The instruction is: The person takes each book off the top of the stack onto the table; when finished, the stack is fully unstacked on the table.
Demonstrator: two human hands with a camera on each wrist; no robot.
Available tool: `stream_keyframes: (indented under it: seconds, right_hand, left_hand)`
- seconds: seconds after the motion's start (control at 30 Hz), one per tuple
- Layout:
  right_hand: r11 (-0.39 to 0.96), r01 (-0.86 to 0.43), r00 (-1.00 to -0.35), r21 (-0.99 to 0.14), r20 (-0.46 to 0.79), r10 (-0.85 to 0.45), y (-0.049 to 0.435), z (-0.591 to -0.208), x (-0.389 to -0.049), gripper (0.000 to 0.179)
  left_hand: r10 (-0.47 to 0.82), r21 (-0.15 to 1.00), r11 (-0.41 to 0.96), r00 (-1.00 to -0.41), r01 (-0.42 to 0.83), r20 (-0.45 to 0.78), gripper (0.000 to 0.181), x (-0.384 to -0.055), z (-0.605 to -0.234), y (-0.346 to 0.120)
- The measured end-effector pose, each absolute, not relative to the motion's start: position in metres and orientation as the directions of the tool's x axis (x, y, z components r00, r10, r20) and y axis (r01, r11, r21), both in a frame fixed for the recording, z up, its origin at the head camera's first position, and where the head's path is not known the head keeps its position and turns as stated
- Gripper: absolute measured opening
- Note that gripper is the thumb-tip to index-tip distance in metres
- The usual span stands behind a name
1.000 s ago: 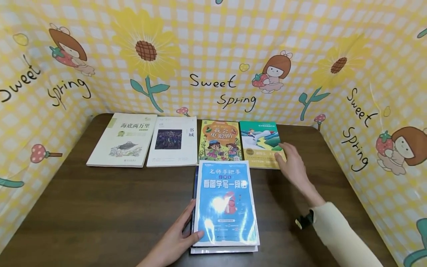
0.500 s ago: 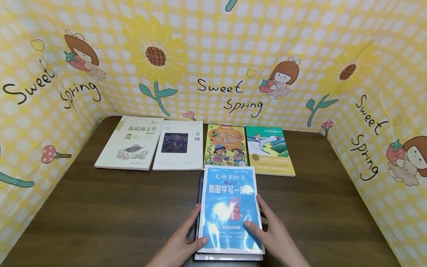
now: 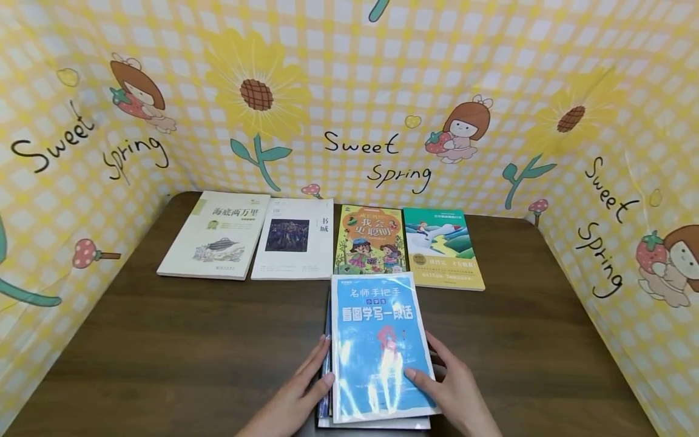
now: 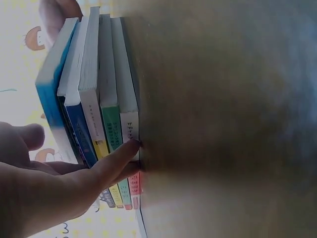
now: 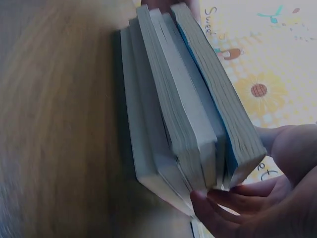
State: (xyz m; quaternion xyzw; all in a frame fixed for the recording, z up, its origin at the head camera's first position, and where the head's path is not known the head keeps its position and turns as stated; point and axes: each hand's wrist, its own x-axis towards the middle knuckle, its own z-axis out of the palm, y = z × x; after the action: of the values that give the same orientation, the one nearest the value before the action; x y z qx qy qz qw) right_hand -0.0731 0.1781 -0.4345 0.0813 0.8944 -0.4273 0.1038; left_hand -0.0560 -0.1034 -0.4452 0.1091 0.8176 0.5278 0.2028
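A blue-covered book (image 3: 377, 346) lies on top of a stack of books (image 4: 94, 99) at the table's near edge. It sits a little askew, shifted right of the books below. My right hand (image 3: 455, 382) pinches its right side, thumb on the cover and fingers at its edge; in the right wrist view the right hand (image 5: 282, 183) has fingertips by the lower books too. On the stack's left side, my left hand (image 3: 297, 385) touches the spines with extended fingers. The left wrist view has the left hand (image 4: 74, 183) with its thumb raised off the spines.
Along the back of the dark wooden table (image 3: 180, 340) lie a cream book (image 3: 215, 237), a white book (image 3: 293, 240), an orange-yellow book (image 3: 371, 240) and a green-and-yellow book (image 3: 445, 249). A yellow checked cloth (image 3: 360, 73) surrounds the table on three sides.
My right hand has come from the green-and-yellow book to the stack and taken hold of the blue-covered book. That book has turned slightly, baring the left side of the books beneath. My left hand stays beside them.
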Motion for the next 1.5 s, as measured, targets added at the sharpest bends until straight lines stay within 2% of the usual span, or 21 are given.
stream_keyframes:
  seconds: [0.2,0.4,0.63,0.73,0.97,1.23,1.5]
  right_hand:
    - [0.599,0.234,-0.964,-0.766,-0.262,0.042,0.190,-0.434,-0.074,0.062]
    - [0.498,0.264,-0.937,-0.826,-0.342,-0.071,0.204,-0.429,-0.076,0.063]
    - [0.202,0.371,-0.876,-0.906,-0.414,-0.247,0.223,-0.421,-0.076,0.069]
    - [0.134,0.407,-0.862,-0.903,-0.429,-0.271,0.233,-0.418,-0.076,0.069]
    - [0.112,0.373,-0.888,-0.921,-0.390,-0.243,0.258,-0.402,-0.081,0.067]
    - [0.156,0.319,-0.932,-0.935,-0.339,-0.129,0.279,-0.382,-0.093,0.061]
    - [0.150,0.210,-0.966,-0.966,-0.229,-0.120,0.300,-0.368,-0.112,0.053]
  left_hand:
    - [0.412,0.910,0.414,-0.888,-0.017,-0.203,0.061,-0.056,-0.447,-0.108]
    - [0.404,0.915,0.403,-0.900,0.016,-0.162,0.062,-0.055,-0.447,-0.111]
    - [0.388,0.906,0.424,-0.904,0.004,-0.178,0.064,-0.056,-0.445,-0.109]
    - [0.392,0.905,0.426,-0.901,0.000,-0.185,0.064,-0.056,-0.444,-0.108]
    - [0.393,0.908,0.418,-0.899,-0.011,-0.192,0.066,-0.057,-0.443,-0.108]
    - [0.425,0.920,0.391,-0.886,-0.006,-0.186,0.069,-0.059,-0.444,-0.106]
    - [0.455,0.937,0.348,-0.867,-0.035,-0.202,0.072,-0.060,-0.446,-0.105]
